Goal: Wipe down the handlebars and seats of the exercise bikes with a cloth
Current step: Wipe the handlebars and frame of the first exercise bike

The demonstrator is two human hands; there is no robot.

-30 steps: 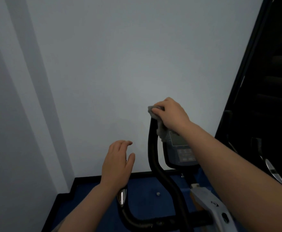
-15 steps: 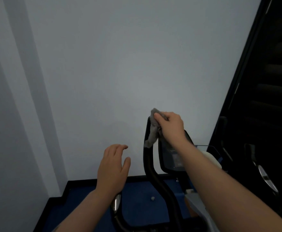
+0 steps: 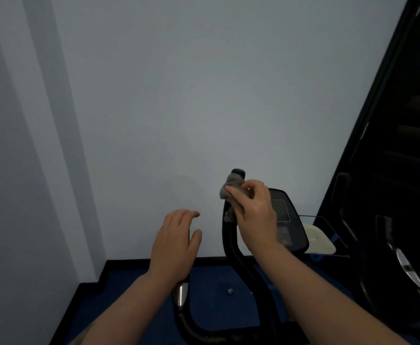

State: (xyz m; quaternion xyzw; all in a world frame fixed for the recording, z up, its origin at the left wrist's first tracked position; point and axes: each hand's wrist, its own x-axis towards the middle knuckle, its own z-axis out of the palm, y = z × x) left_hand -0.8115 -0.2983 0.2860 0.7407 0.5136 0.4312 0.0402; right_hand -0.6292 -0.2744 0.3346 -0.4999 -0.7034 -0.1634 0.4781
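Cloth [image 3: 231, 187] bunched in right hand [image 3: 255, 215] and pressed near top of upright handlebar [image 3: 231, 242], long axis running down toward the wiper; left hand [image 3: 174, 241] loose-fingered, holding nothing, above the nearer handlebar end [image 3: 181, 293].

The right hand [image 3: 255, 212] covered the left half of the console [image 3: 287, 215] and the stretch of handlebar [image 3: 231, 242] beneath the grey cloth [image 3: 232, 186]. The left hand [image 3: 174, 242] hid the top of the chrome-tipped grip [image 3: 181, 293] at six o'clock. The bike frame ran off the bottom edge. At three o'clock, dark equipment [image 3: 400, 257] was too dim to identify.
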